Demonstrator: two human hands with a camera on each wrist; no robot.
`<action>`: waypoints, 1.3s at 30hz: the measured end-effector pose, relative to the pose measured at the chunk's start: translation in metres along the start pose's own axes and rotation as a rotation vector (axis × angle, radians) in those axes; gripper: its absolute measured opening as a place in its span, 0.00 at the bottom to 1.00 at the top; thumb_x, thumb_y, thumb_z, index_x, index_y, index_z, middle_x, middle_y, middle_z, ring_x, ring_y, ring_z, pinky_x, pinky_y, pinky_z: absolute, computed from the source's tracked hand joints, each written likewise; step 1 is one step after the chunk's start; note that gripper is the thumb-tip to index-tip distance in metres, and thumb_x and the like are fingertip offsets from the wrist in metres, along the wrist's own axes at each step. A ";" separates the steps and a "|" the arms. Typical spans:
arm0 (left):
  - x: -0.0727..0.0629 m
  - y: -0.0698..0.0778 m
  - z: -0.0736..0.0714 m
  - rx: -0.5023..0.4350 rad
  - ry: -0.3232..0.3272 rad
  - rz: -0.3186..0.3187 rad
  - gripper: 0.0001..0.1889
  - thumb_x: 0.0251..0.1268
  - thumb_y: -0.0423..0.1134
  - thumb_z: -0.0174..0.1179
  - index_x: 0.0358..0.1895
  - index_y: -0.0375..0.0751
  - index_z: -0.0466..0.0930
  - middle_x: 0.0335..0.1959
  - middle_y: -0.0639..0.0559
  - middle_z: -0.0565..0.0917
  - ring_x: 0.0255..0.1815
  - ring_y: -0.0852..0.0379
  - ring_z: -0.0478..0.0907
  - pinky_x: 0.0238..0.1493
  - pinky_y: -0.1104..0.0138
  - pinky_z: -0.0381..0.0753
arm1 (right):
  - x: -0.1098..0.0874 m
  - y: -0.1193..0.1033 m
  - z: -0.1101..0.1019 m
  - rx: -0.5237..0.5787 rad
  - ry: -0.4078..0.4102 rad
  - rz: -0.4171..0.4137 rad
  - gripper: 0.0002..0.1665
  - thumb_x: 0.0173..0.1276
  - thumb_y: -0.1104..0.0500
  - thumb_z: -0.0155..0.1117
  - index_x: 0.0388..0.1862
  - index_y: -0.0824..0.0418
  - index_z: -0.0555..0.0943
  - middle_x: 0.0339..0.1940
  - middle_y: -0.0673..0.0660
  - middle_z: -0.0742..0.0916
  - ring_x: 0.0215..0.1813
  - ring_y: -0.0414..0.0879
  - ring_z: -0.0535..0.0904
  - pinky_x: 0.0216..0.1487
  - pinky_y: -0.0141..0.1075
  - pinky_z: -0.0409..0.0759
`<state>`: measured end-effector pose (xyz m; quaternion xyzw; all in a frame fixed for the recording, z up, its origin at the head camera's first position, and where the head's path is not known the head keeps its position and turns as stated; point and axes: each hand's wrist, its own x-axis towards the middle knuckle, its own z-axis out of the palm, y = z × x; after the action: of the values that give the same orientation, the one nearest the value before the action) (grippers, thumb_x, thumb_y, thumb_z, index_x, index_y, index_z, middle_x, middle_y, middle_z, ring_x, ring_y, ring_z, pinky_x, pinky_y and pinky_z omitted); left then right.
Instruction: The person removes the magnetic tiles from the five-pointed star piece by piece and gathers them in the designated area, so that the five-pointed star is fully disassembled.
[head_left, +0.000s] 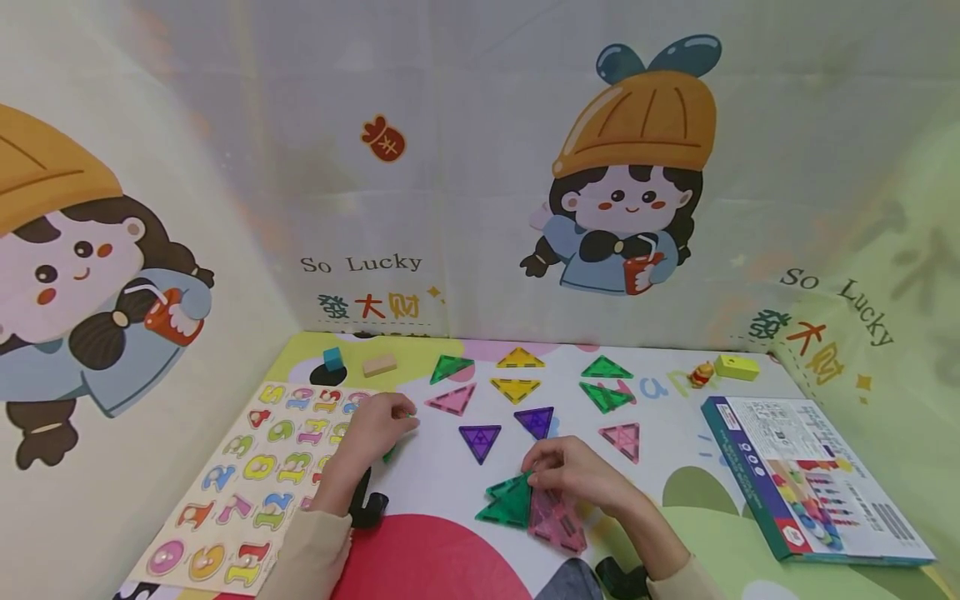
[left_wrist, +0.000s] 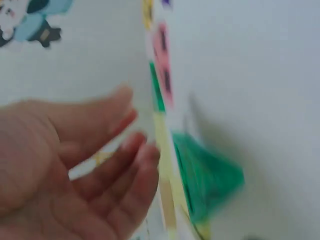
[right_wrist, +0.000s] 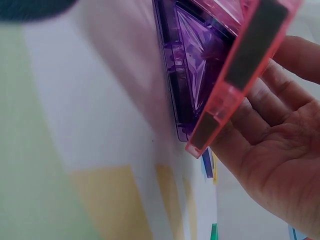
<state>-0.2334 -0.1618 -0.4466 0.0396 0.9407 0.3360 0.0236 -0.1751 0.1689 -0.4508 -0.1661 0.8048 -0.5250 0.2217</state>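
My left hand (head_left: 378, 429) hovers beside the number board, fingers loosely bent and apart; the left wrist view shows nothing between them. Close to its fingertips is a green triangular magnetic tile (left_wrist: 207, 177), blurred. My right hand (head_left: 573, 471) grips the top of a joined group of magnetic tiles, with green tiles (head_left: 512, 502) on its left side and pink tiles (head_left: 557, 523) on its right. From the right wrist, a pink tile (right_wrist: 237, 75) stands edge-on before the fingers, with a purple tile (right_wrist: 195, 65) behind it. The fingertips are hidden there.
Loose triangular tiles lie ahead: purple (head_left: 480, 442), yellow (head_left: 517, 389), pink (head_left: 452, 400) and green (head_left: 607, 367). On the left is a number puzzle board (head_left: 247, 492); on the right, a flat box (head_left: 817, 483). Small blocks (head_left: 380, 365) and a figurine (head_left: 701, 375) sit at the back.
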 end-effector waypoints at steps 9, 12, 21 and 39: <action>-0.017 0.041 0.034 -0.160 -0.429 0.238 0.04 0.63 0.45 0.67 0.32 0.54 0.86 0.25 0.59 0.82 0.28 0.61 0.75 0.30 0.68 0.75 | 0.001 -0.001 -0.006 0.029 0.027 0.019 0.09 0.66 0.58 0.67 0.42 0.61 0.84 0.30 0.54 0.87 0.32 0.42 0.77 0.34 0.34 0.78; -0.021 0.048 0.045 -0.173 -0.513 0.248 0.05 0.61 0.46 0.69 0.29 0.54 0.86 0.21 0.59 0.80 0.26 0.62 0.74 0.29 0.70 0.73 | 0.002 -0.001 -0.007 0.036 0.037 0.022 0.10 0.67 0.57 0.67 0.42 0.62 0.84 0.29 0.53 0.86 0.31 0.42 0.76 0.33 0.34 0.77; -0.026 0.049 0.058 -0.274 -0.519 0.227 0.10 0.55 0.43 0.73 0.31 0.46 0.81 0.22 0.58 0.83 0.25 0.63 0.76 0.30 0.70 0.73 | 0.002 0.002 -0.008 0.051 0.080 0.016 0.09 0.67 0.59 0.66 0.43 0.63 0.83 0.26 0.51 0.85 0.28 0.41 0.75 0.32 0.34 0.77; -0.029 0.060 0.065 -0.284 -0.538 0.237 0.05 0.55 0.34 0.73 0.33 0.47 0.87 0.27 0.57 0.87 0.30 0.62 0.82 0.36 0.70 0.79 | 0.000 0.004 -0.013 0.043 0.005 0.012 0.13 0.68 0.59 0.65 0.48 0.61 0.88 0.48 0.59 0.90 0.41 0.41 0.77 0.41 0.32 0.77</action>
<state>-0.1963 -0.0772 -0.4579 0.2323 0.8334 0.4418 0.2373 -0.1822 0.1803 -0.4502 -0.1553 0.7947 -0.5414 0.2264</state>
